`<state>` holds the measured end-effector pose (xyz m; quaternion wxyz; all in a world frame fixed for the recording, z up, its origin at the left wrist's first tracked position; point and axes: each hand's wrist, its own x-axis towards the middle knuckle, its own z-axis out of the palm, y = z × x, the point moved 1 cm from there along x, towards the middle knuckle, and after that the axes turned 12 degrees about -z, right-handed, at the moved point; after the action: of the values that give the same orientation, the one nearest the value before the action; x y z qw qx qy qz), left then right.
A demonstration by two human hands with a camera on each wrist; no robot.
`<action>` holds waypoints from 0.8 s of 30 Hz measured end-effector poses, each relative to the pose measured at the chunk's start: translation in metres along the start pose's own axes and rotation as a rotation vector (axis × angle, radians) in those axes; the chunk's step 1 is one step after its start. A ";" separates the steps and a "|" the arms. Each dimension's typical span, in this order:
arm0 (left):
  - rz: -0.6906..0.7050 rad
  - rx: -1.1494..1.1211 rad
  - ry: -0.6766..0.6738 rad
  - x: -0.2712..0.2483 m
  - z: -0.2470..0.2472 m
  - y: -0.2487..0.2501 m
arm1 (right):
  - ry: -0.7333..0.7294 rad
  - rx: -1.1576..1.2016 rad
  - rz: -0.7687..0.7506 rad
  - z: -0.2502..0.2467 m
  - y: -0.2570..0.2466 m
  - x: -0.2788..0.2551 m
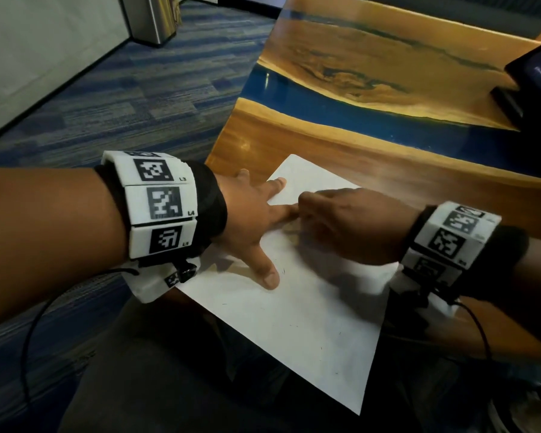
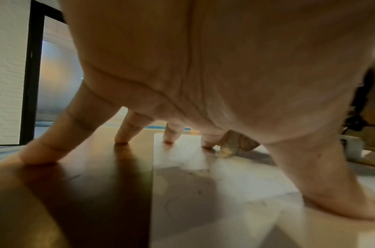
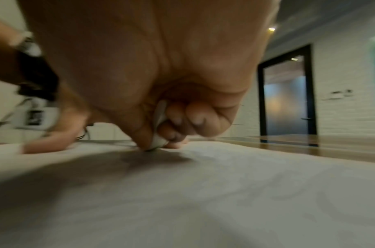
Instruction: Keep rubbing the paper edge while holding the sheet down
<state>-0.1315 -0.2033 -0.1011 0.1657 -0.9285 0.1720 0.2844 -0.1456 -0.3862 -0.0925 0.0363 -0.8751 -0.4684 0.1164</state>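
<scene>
A white sheet of paper (image 1: pixel 294 323) lies on the near corner of a wood-and-blue-resin table (image 1: pixel 356 73). My left hand (image 1: pixel 253 220) is spread flat, thumb and two fingertips pressing on the paper (image 2: pixel 203 193) and the other fingertips on the wood beside it. My right hand (image 1: pixel 341 220) is curled just right of the left fingers. It pinches a small whitish eraser-like piece (image 3: pixel 159 130) between thumb and fingers, its tip on the paper (image 3: pixel 203 193). The same piece (image 2: pixel 223 151) shows next to my left index fingertip. Faint dark specks dot the sheet.
A dark screen on a stand (image 1: pixel 534 79) sits at the table's far right. The paper's near corner overhangs the table edge above my lap. Blue patterned carpet (image 1: pixel 107 98) and a metal bin (image 1: pixel 156 23) lie to the left. A black-framed door (image 3: pixel 286 94) stands beyond.
</scene>
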 end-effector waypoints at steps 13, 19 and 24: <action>-0.004 0.029 -0.011 0.000 -0.005 0.002 | -0.109 0.031 -0.204 0.009 -0.017 -0.011; -0.005 0.033 -0.007 0.000 -0.005 0.002 | -0.053 0.015 -0.177 0.008 -0.010 -0.012; -0.008 0.027 -0.005 0.002 -0.005 0.002 | -0.052 0.027 -0.050 0.002 0.002 -0.012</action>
<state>-0.1285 -0.2075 -0.0991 0.1796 -0.9262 0.1716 0.2836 -0.1505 -0.3979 -0.0924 0.0388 -0.8592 -0.4892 0.1446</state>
